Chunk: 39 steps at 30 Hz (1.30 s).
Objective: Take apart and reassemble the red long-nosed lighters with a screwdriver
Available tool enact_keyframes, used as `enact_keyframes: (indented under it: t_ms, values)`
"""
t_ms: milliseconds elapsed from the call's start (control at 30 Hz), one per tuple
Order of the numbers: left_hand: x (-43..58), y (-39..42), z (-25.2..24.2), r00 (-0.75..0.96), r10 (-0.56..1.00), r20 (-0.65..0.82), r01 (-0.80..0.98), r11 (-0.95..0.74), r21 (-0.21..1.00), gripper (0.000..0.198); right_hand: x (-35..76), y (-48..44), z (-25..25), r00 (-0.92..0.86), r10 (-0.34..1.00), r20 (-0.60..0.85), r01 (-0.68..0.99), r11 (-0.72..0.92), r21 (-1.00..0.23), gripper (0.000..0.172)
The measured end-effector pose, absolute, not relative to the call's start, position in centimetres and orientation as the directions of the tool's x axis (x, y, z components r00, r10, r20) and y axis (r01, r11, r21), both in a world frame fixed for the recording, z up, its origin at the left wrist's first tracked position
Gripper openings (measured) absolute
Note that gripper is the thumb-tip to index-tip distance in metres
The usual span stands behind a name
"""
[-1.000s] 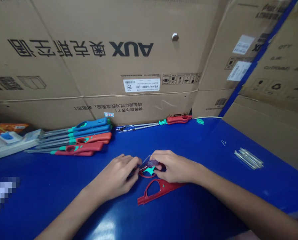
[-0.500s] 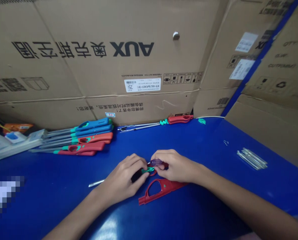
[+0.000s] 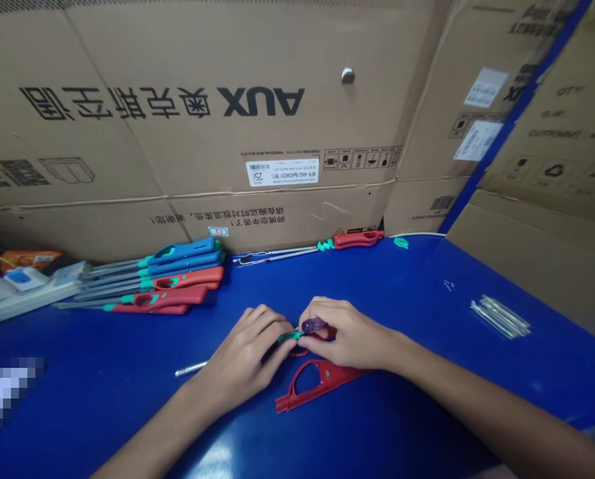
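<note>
My left hand (image 3: 252, 349) is closed, its thumb and fingertips pinching a small green plastic part (image 3: 290, 337) over a red lighter handle shell, mostly hidden between the hands. My right hand (image 3: 342, 332) is closed around a dark purple see-through piece (image 3: 313, 324), its thumb close to the green part. Whether the purple piece is a tank or a tool handle I cannot tell. A metal tube (image 3: 190, 369) sticks out left of my left hand. Just below my right hand lies a loose red lighter handle half (image 3: 317, 382) with an oval trigger opening.
Several blue and red long-neck lighters (image 3: 178, 276) lie stacked at back left, beside a white power strip (image 3: 32, 299). A red handle (image 3: 358, 238), green parts (image 3: 325, 245) and metal rods (image 3: 277, 254) line the cardboard wall (image 3: 178, 153). Metal tubes (image 3: 501, 317) lie right.
My fingers have shifted slightly around the green part, and my right thumb now lies straighter against it. The things on the table have stayed in place; the view has tilted slightly.
</note>
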State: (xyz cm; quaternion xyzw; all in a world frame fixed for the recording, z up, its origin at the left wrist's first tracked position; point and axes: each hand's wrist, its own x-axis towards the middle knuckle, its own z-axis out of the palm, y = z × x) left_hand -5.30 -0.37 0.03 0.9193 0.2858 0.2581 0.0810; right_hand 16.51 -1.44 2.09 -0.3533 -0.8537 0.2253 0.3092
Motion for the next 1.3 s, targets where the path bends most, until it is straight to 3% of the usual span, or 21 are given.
enact_keyframes:
  t_ms: [167, 333, 533, 700, 833, 1000, 1133, 1200, 1300]
  values:
    - [-5.4, -0.4, -0.1, 0.676, 0.597, 0.432, 0.519, -0.802, 0.296, 0.022, 16.9, -1.0, 2.3, -0.485, 0.798, 0.359, 0.457, 0.581, -0.674, 0.02]
    - [-5.9, -0.1, 0.0, 0.628, 0.681, 0.378, 0.643, -0.727, 0.242, 0.049, 18.7, 1.0, 3.0, -0.219, 0.938, 0.271, 0.208, 0.316, -0.926, 0.041]
    - [-5.8, 0.5, -0.2, 0.685, 0.66, 0.309, 0.628, -0.749, 0.209, 0.02, 19.1, 2.2, 1.6, -0.258, 0.962, 0.092, 0.133, 0.129, -0.983, 0.049]
    - [-5.7, 0.6, -0.1, 0.678, 0.638, 0.365, 0.595, -0.768, 0.236, 0.018, 17.7, 1.4, 1.2, -0.244, 0.97, 0.02, 0.127, 0.052, -0.991, 0.053]
    - [-5.7, 0.5, -0.2, 0.684, 0.618, 0.388, 0.571, -0.784, 0.244, 0.016, 17.2, 1.3, 1.8, -0.17, 0.984, 0.059, 0.136, 0.083, -0.987, 0.054]
    - [-5.6, 0.4, -0.2, 0.675, 0.592, 0.44, 0.546, -0.802, 0.241, 0.018, 21.7, 4.4, 2.8, 0.157, 0.972, 0.172, 0.264, 0.127, -0.956, 0.047]
    - [-5.5, 0.5, -0.1, 0.669, 0.585, 0.458, 0.545, -0.805, 0.232, 0.017, 29.1, 7.1, 2.6, 0.445, 0.864, 0.235, 0.486, -0.012, -0.874, 0.031]
    - [-5.5, 0.5, -0.2, 0.669, 0.586, 0.456, 0.547, -0.804, 0.231, 0.017, 32.2, 7.6, 1.9, 0.51, 0.825, 0.246, 0.584, -0.122, -0.803, 0.014]
    - [-5.6, 0.5, -0.3, 0.67, 0.582, 0.461, 0.545, -0.807, 0.227, 0.016, 34.8, 7.7, 0.6, 0.491, 0.818, 0.3, 0.728, -0.196, -0.657, 0.023]
